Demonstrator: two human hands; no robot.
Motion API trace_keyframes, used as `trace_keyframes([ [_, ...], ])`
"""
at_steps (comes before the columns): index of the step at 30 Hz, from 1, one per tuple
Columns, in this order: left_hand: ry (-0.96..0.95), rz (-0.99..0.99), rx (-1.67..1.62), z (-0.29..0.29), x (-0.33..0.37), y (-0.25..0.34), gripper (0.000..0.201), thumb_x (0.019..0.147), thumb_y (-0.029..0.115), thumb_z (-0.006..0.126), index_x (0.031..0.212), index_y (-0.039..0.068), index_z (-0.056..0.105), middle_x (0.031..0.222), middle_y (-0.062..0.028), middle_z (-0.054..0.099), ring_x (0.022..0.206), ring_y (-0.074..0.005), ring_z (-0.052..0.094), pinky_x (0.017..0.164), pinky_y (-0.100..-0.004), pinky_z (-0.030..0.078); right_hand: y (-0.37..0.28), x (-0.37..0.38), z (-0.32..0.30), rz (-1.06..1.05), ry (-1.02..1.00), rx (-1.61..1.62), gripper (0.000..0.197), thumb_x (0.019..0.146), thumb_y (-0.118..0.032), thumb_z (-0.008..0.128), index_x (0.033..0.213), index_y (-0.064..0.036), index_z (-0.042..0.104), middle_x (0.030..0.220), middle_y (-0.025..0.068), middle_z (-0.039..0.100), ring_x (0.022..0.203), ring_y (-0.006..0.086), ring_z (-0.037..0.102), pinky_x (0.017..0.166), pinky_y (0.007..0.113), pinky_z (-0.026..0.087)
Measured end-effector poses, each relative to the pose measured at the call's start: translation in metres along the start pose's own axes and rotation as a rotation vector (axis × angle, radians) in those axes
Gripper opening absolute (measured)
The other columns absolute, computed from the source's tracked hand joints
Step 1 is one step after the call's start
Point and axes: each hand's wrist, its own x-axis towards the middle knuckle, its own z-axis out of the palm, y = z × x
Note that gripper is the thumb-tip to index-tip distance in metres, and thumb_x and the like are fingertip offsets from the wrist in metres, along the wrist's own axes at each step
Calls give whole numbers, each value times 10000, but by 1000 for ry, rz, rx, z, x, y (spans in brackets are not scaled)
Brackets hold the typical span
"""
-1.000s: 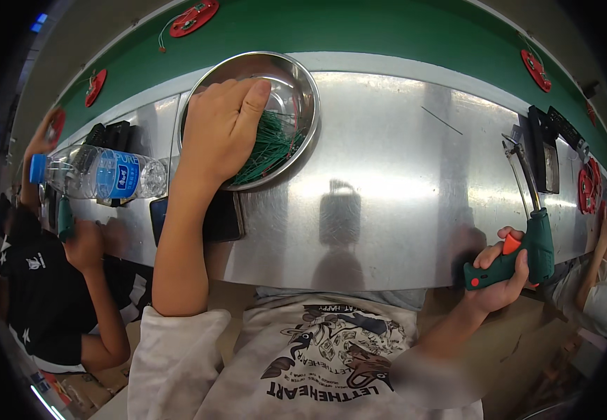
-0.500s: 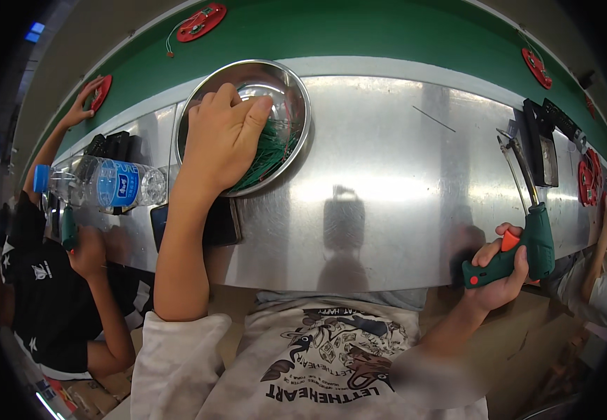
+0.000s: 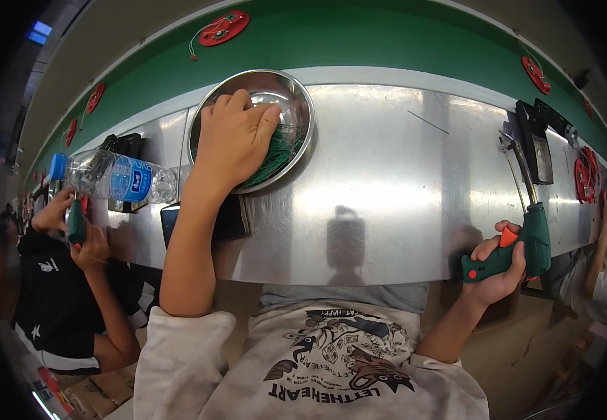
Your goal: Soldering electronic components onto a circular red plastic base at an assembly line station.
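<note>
My left hand [image 3: 237, 136] reaches into a round steel bowl [image 3: 310, 115], its fingers curled downward. The fingertips are hidden, so what they grip, if anything, cannot be made out. Thin green wires [image 3: 282, 150] lie in a heap in the bowl beside the thumb. At the right, my right hand [image 3: 503, 269] is wrapped around the handle of a green soldering gun [image 3: 538, 238] with an orange trigger. Its metal tip and feed tube point away from me, over the bench.
A plastic bottle [image 3: 118, 175] lies on its side left of my forearm. A dark flat object [image 3: 230, 218] sits under that arm. A loose wire [image 3: 428, 122] lies on the steel bench [image 3: 387, 182]. Red round parts [image 3: 224, 28] rest on the green strip. Co-workers [image 3: 58, 294] sit on both sides.
The view has shifted slightly. My left hand stays in the bowl and my right hand keeps hold of the soldering gun. The left co-worker's far hand has come back from a red part toward their tool.
</note>
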Motion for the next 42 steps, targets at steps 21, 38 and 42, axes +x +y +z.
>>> trace_keyframes([
  [21,145,-42,-1667,-46,0,-13,144,979,90,542,1006,-23,627,1012,-100,610,929,-186,595,866,-342,492,4,0,-3,-50,30,-81,348,1066,-248,379,1135,52,541,1043,180,600,525,92,509,471,238,445],
  [38,-31,-62,-2013,-44,-4,0,163,947,125,525,905,-26,570,997,-117,528,920,-224,525,827,-386,463,3,0,-5,-33,20,-76,357,1072,-257,374,1137,50,544,1066,175,594,541,91,510,486,238,440],
  [42,-62,-51,-1997,-43,-2,1,157,945,119,539,912,-30,579,1003,-114,537,917,-221,522,815,-387,461,1,0,-6,-43,2,-59,357,1071,-256,374,1141,50,544,1070,172,589,542,86,505,484,238,435],
])
